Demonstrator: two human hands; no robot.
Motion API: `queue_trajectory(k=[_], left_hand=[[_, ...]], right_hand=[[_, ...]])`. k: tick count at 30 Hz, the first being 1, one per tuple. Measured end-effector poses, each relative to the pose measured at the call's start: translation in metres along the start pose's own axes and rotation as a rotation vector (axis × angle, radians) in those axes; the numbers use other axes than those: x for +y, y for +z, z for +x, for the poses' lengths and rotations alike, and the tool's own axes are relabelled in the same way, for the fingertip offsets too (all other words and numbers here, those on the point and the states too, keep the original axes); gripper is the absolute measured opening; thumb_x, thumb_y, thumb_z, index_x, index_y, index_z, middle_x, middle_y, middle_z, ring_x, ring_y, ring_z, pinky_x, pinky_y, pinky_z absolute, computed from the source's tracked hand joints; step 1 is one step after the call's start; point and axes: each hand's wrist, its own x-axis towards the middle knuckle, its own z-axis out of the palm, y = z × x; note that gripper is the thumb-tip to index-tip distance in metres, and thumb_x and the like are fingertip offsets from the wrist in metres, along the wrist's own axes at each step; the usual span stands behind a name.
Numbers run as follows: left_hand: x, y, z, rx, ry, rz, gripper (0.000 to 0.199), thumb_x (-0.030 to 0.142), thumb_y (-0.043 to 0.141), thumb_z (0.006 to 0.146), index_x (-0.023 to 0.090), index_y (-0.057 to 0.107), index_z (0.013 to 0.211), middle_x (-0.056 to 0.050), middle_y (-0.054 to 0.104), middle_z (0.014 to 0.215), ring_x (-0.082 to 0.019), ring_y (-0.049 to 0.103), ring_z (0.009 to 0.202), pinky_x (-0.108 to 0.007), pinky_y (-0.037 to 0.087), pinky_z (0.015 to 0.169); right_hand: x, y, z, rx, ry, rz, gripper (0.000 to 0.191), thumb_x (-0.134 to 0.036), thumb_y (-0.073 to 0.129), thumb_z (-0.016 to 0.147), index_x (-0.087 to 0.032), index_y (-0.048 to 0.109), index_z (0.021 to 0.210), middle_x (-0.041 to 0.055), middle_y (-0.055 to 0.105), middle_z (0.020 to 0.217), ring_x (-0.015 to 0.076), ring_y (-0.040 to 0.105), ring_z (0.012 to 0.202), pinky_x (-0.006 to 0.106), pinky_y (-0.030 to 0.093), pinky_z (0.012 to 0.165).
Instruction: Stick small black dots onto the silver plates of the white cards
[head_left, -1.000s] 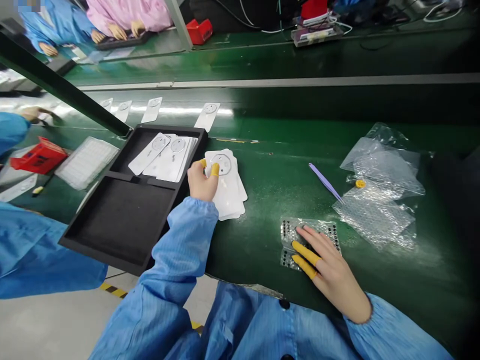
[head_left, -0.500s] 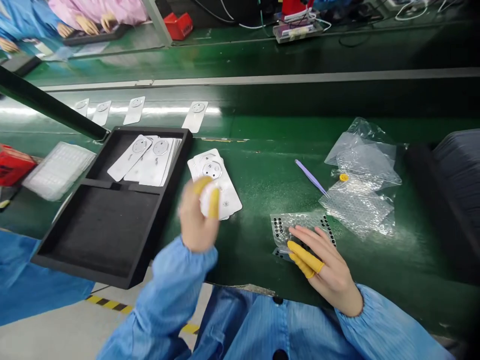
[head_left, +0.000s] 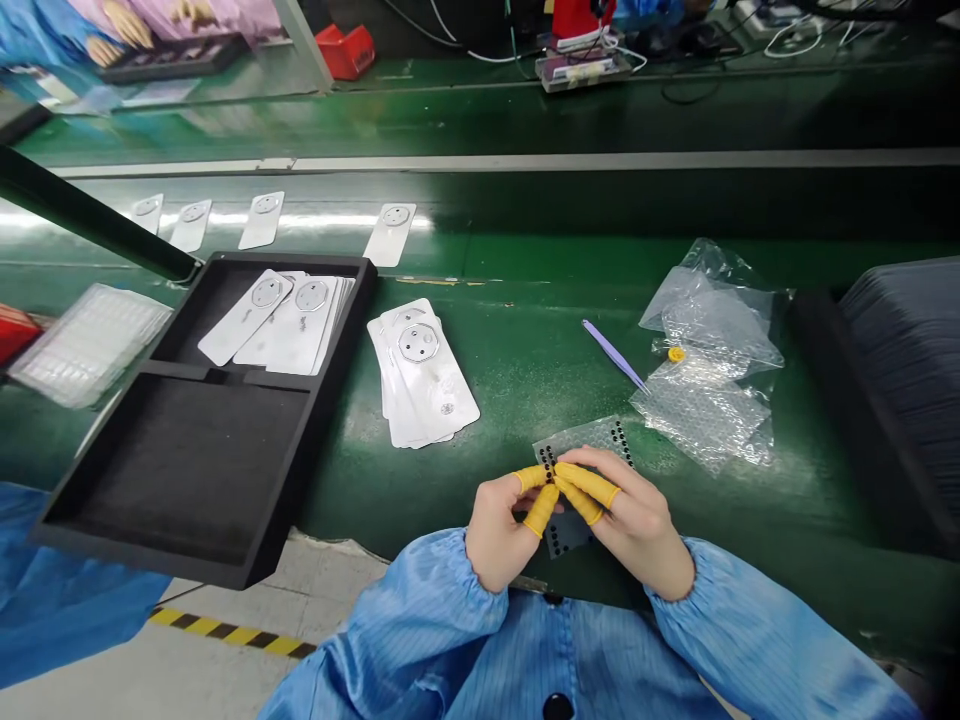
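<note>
Both hands meet over a clear sheet with black dots (head_left: 604,432) near the table's front edge. My left hand (head_left: 511,520), with yellow finger covers, pinches the sheet's left part. My right hand (head_left: 626,510), also with yellow covers, has its fingertips pressed together on the sheet beside the left fingertips. Fingers hide the sheet's middle. Left of the hands lies a fanned stack of white cards (head_left: 431,385) with a round printed outline. Beyond the sheet rests a purple pair of tweezers (head_left: 611,352).
A black two-part tray (head_left: 187,460) on the left holds white cards. Clear plastic bags (head_left: 709,370) with a yellow finger cover (head_left: 676,354) lie right. A black bin (head_left: 862,410) stands far right. Single cards (head_left: 390,235) lie behind; a co-worker's hands (head_left: 127,22) show top left.
My left hand has moved right from the white card stack to the dotted sheet. My right hand's fingers have drawn together at the sheet, which has turned slightly.
</note>
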Motion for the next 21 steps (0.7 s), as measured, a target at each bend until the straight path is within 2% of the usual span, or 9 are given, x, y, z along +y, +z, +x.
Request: queue_trajectory(k=[4, 8, 12, 14, 15, 16, 17, 19, 21], left_hand=[[-0.004, -0.003, 0.004, -0.020, 0.129, 0.251, 0.022, 0.021, 0.052, 0.086, 0.020, 0.071, 0.097, -0.008, 0.072, 0.089, -0.024, 0.068, 0.081, -0.038, 0.055, 0.074], [-0.010, -0.002, 0.010, -0.057, 0.158, 0.330, 0.022, 0.023, 0.051, 0.085, 0.026, 0.073, 0.087, -0.009, 0.070, 0.082, -0.028, 0.067, 0.076, -0.042, 0.054, 0.070], [-0.001, -0.012, 0.007, -0.017, 0.150, 0.363, 0.018, 0.029, 0.059, 0.082, 0.033, 0.072, 0.093, -0.008, 0.071, 0.075, -0.026, 0.067, 0.063, -0.038, 0.056, 0.056], [0.019, -0.033, 0.011, 0.058, 0.175, 0.468, 0.023, 0.035, 0.065, 0.078, 0.030, 0.071, 0.100, -0.010, 0.073, 0.080, -0.027, 0.068, 0.065, -0.039, 0.057, 0.057], [0.034, -0.048, 0.018, 0.104, 0.199, 0.559, 0.029, 0.038, 0.066, 0.077, 0.027, 0.070, 0.104, -0.011, 0.073, 0.086, -0.029, 0.069, 0.072, -0.041, 0.057, 0.063], [0.052, -0.066, 0.028, 0.141, 0.214, 0.670, 0.032, 0.039, 0.066, 0.076, 0.023, 0.070, 0.104, -0.012, 0.073, 0.088, -0.029, 0.069, 0.074, -0.041, 0.057, 0.066], [0.072, -0.086, 0.044, 0.194, 0.217, 0.710, 0.025, 0.036, 0.066, 0.076, 0.022, 0.071, 0.097, -0.011, 0.073, 0.085, -0.028, 0.069, 0.072, -0.040, 0.057, 0.068], [0.111, -0.126, 0.090, 0.301, 0.222, 0.756, 0.023, 0.027, 0.063, 0.080, 0.021, 0.068, 0.102, -0.009, 0.072, 0.089, -0.026, 0.068, 0.082, -0.041, 0.053, 0.082], [0.142, -0.157, 0.150, 0.422, 0.194, 0.808, 0.038, 0.018, 0.061, 0.082, 0.015, 0.058, 0.119, -0.012, 0.070, 0.099, -0.028, 0.063, 0.099, -0.045, 0.045, 0.096]], right_hand=[[0.003, 0.009, 0.000, 0.006, 0.014, 0.017, 0.030, -0.011, 0.050, 0.088, -0.019, 0.056, 0.116, 0.0113, 0.063, 0.109, 0.0197, 0.063, 0.101, 0.033, 0.056, 0.084], [0.007, 0.015, 0.004, 0.039, 0.058, 0.041, 0.021, -0.014, 0.052, 0.088, -0.019, 0.056, 0.108, 0.0091, 0.063, 0.100, 0.0173, 0.064, 0.091, 0.028, 0.057, 0.077], [0.020, 0.016, 0.000, 0.110, 0.039, -0.063, 0.022, -0.014, 0.050, 0.087, -0.019, 0.056, 0.108, 0.0100, 0.062, 0.104, 0.0200, 0.064, 0.097, 0.031, 0.055, 0.085], [0.033, 0.017, -0.005, 0.089, 0.005, -0.109, 0.026, -0.016, 0.048, 0.088, -0.020, 0.056, 0.112, 0.0103, 0.063, 0.109, 0.0213, 0.064, 0.101, 0.030, 0.055, 0.086], [0.039, 0.017, -0.007, 0.063, 0.004, -0.100, 0.029, -0.016, 0.044, 0.089, -0.021, 0.055, 0.116, 0.0101, 0.063, 0.110, 0.0207, 0.065, 0.100, 0.027, 0.056, 0.083], [0.044, 0.017, -0.008, 0.045, 0.017, -0.073, 0.033, -0.015, 0.040, 0.091, -0.021, 0.054, 0.119, 0.0094, 0.065, 0.110, 0.0192, 0.066, 0.097, 0.023, 0.057, 0.078], [0.049, 0.017, -0.008, 0.030, 0.033, -0.040, 0.036, -0.013, 0.036, 0.091, -0.022, 0.053, 0.122, 0.0084, 0.066, 0.108, 0.0175, 0.068, 0.094, 0.019, 0.057, 0.073], [0.054, 0.014, -0.006, 0.047, 0.044, 0.001, 0.039, -0.013, 0.033, 0.093, -0.026, 0.053, 0.124, 0.0058, 0.069, 0.102, 0.0152, 0.069, 0.087, 0.015, 0.057, 0.063], [0.058, 0.010, -0.004, 0.099, 0.009, -0.008, 0.038, -0.018, 0.037, 0.093, -0.030, 0.054, 0.125, 0.0040, 0.071, 0.096, 0.0159, 0.070, 0.080, 0.016, 0.057, 0.056]])
